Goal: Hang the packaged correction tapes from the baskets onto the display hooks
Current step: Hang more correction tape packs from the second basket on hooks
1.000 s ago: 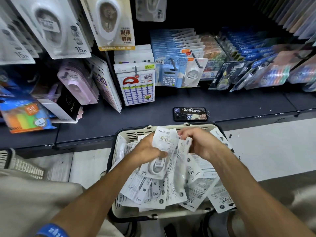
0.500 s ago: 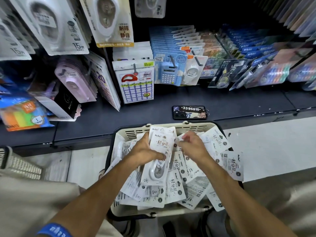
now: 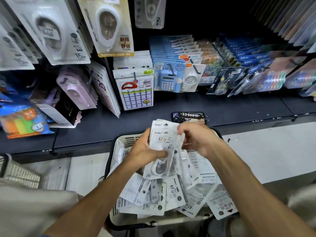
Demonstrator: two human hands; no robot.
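— Where are the packets at this moment?

— Most lie loose in the cream plastic shopping basket with a black rim (image 3: 119, 144), heaped at all angles: white card-and-plastic packets of correction tape (image 3: 172, 194) with grey print. A small stack of the same white packets (image 3: 162, 139) is held up above the heap, near the basket's far end, printed faces toward the camera.

— Which hand has the stack?

— The left hand (image 3: 143, 151) grips it from the left side, thumb (image 3: 160, 153) pressed across the front and the other fingers curled behind, so they are hidden. The right hand (image 3: 196, 139) meets the stack's right edge, fingers bent and closed on the packet edges; it seems to pinch one packet against the rest, though the blur there makes that hard to confirm.

— And the display?

— Just beyond the basket runs a dark blue-grey shelf (image 3: 239, 106), with a black phone in a patterned case (image 3: 188, 116) lying flat on it, partly behind the held stack. Above, packaged goods hang on grey metal hooks (image 3: 134, 76): large white correction tapes in clear blister cards (image 3: 51, 31) at upper left, a card of blue-bordered labels (image 3: 136, 93) in the middle, a pale blue calculator pack (image 3: 168, 81) beside it. A second cream basket (image 3: 17, 171) sits at the left edge.
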